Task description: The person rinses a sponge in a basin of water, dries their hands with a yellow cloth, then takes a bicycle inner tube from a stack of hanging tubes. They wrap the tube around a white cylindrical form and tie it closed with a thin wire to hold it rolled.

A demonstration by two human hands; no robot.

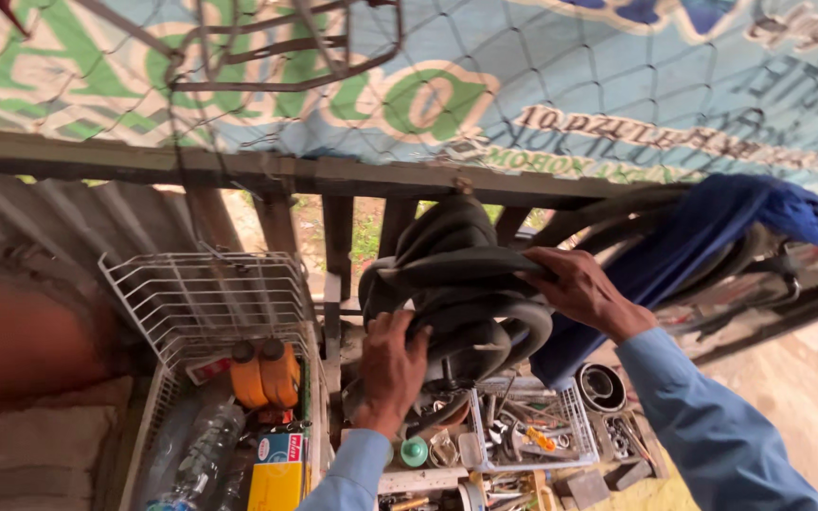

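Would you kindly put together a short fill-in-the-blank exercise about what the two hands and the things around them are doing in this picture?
1. Both hands, the left hand and the right hand, rest on a bundle of black rubber ____ hanging from the wooden rail.
2. In the white wire basket stand two ____ bottles.
3. The cloth draped over the rail is ____.
4. The person's sleeves are light ____.

Missing words: tubes; orange; blue; blue
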